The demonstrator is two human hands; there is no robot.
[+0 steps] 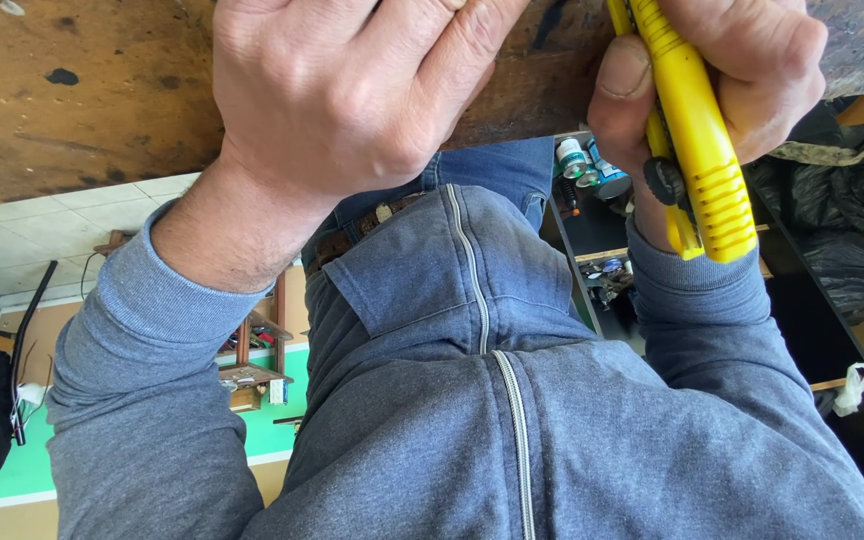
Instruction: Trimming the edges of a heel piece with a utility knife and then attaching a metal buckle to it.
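Worn wood, ribbed plastic and soft cloth

We see a rough, matt wooden worktop [72, 110], stained and scuffed, under our bare left hand [342, 90]. Our right hand [742, 80] grips a utility knife [697, 150] of glossy yellow plastic, ribbed at the handle end, with a black plastic wheel. Our zip jacket [572, 430] is soft, matt grey-blue knit cloth with ribbed cuffs; the trousers [492, 165] look like denim.

knife [697, 150] tip cut off, fingers [472, 40] cropped
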